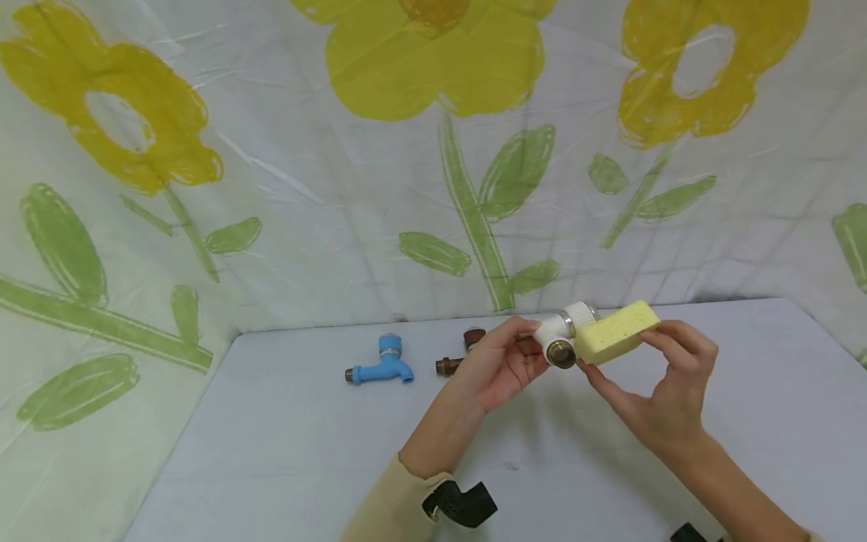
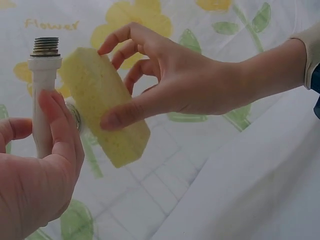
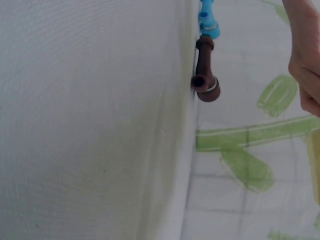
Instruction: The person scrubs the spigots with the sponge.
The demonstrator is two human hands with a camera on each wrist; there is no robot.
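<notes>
In the head view my left hand holds a white tap above the table, its brass-lined opening facing me. A yellow sponge is pinched between the thumb and fingers of my right hand, right at the tap's side. The left wrist view shows the threaded brass end of the white tap pointing up, with fingers and thumb of the left hand around its body. There the sponge overlaps the tap's knob side and hides part of it.
A blue tap lies toward the table's back. Beside it is a brown tap, partly hidden by my left hand and whole in the right wrist view. Behind the white table hangs a flower-printed sheet.
</notes>
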